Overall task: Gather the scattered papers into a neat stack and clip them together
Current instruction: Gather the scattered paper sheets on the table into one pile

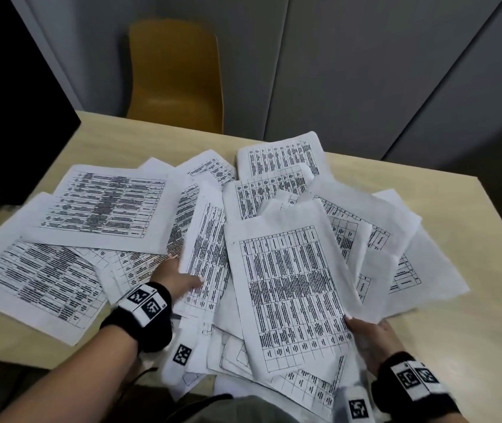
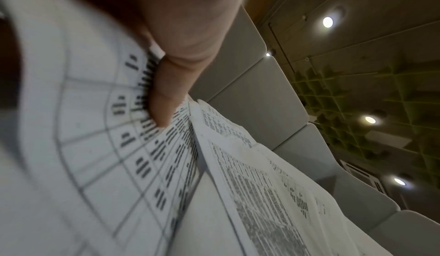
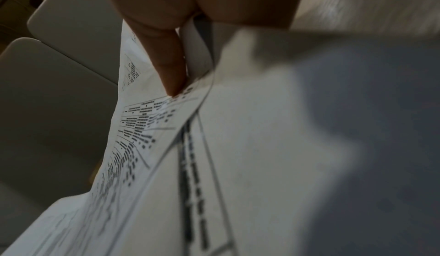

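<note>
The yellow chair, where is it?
In the head view the yellow chair stands at the table's far edge, left of centre, against the grey wall, beyond the papers.

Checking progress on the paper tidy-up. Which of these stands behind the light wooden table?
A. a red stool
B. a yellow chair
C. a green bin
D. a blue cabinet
B: a yellow moulded chair stands at the far edge of the light wooden table, beyond the scattered printed white papers.
</note>
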Demonstrator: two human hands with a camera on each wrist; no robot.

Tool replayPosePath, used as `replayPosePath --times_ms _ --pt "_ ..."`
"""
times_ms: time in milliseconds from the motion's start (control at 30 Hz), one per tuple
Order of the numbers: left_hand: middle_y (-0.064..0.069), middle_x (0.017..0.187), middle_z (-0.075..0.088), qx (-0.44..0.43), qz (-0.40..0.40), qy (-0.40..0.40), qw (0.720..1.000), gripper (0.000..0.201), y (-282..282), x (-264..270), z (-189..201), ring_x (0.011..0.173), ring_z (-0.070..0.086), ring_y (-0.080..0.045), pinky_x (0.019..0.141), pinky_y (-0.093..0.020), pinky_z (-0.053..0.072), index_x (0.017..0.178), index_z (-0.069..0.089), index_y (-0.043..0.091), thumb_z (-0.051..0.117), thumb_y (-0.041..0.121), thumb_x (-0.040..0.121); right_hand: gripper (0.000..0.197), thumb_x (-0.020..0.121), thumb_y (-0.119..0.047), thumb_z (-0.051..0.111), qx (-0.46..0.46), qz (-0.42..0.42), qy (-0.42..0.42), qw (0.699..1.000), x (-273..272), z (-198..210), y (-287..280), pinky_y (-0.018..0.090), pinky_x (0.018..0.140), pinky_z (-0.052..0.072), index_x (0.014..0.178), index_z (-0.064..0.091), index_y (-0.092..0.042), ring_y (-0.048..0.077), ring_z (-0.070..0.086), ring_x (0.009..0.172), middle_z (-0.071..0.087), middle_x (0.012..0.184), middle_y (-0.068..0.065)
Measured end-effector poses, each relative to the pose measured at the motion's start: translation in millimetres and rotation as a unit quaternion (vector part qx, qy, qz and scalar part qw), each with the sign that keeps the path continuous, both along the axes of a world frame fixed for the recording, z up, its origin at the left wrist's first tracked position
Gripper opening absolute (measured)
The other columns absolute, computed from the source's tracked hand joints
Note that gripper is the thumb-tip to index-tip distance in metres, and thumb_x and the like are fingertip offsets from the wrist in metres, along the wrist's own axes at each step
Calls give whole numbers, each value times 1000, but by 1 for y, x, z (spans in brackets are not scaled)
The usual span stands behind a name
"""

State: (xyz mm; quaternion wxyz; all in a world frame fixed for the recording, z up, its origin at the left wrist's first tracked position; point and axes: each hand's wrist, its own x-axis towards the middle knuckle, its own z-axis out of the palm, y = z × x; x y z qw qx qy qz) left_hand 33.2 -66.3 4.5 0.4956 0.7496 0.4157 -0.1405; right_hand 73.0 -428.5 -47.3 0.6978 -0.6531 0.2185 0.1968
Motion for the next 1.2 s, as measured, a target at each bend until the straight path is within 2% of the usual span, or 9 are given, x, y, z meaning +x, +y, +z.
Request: replayPosePath --times_ms 100,267,433,600,667,767,900,1100,1200 --pt "-11 102 61 37 41 -27 998 35 6 -3 6 99 58 -32 86 -41 48 104 51 -3 67 12 77 15 82 11 54 -1 -2 -6 1000 0 -4 -2 17 46 52 90 60 0 14 69 53 73 60 4" --pt "-11 75 62 170 12 -11 985 18 52 2 21 64 57 -22 52 -24 43 89 61 2 67 13 76 18 80 12 56 1 4 -2 1000 1 -7 -3 17 49 54 96 58 5 14 69 54 73 61 5" --pt "-11 74 56 246 -83 11 966 25 89 17 24 65 52 -25 56 -26 37 105 56 -1 59 15 85 23 77 7 61 -3 9 7 1000 1 -6 -3 20 56 57 100 58 5 17 71 60 74 66 7" --pt "-17 113 62 286 -205 34 935 40 70 8 14 92 61 -32 75 -32 48 130 45 11 49 19 91 54 57 -14 76 -21 8 5 1000 0 -9 -2 24 60 58 103 58 7 23 71 65 75 71 9" --pt "-14 105 63 260 -216 -6 941 33 54 1 14 85 60 -29 67 -28 46 124 48 10 49 18 92 68 42 -27 84 -27 10 -1 1000 -1 -7 0 27 61 58 97 61 6 27 70 67 75 71 10" --pt "-10 80 61 216 -92 -56 970 19 60 -3 15 68 56 -25 57 -24 39 104 57 5 58 12 86 82 36 -37 88 -43 14 0 999 -1 -6 1 42 83 54 101 61 5 31 70 77 75 80 13" --pt "-19 102 58 177 148 -15 973 29 105 -3 11 85 56 -33 75 -34 43 106 61 3 64 17 80 112 2 -57 84 -52 16 -11 998 0 -9 1 47 87 51 95 62 2 36 68 84 74 82 17" --pt "-18 135 29 196 219 114 949 47 124 -16 -3 117 35 -42 100 -52 36 120 55 22 59 31 74 91 33 -49 87 -61 17 -14 998 -1 -7 3 47 87 50 102 62 5 35 68 82 73 87 18" --pt "-17 141 24 177 235 103 950 57 120 -14 -1 123 35 -43 100 -51 36 130 40 20 61 23 77 89 26 -47 87 -70 24 -2 997 0 -8 2 46 89 49 95 62 2 37 67 87 75 83 13"
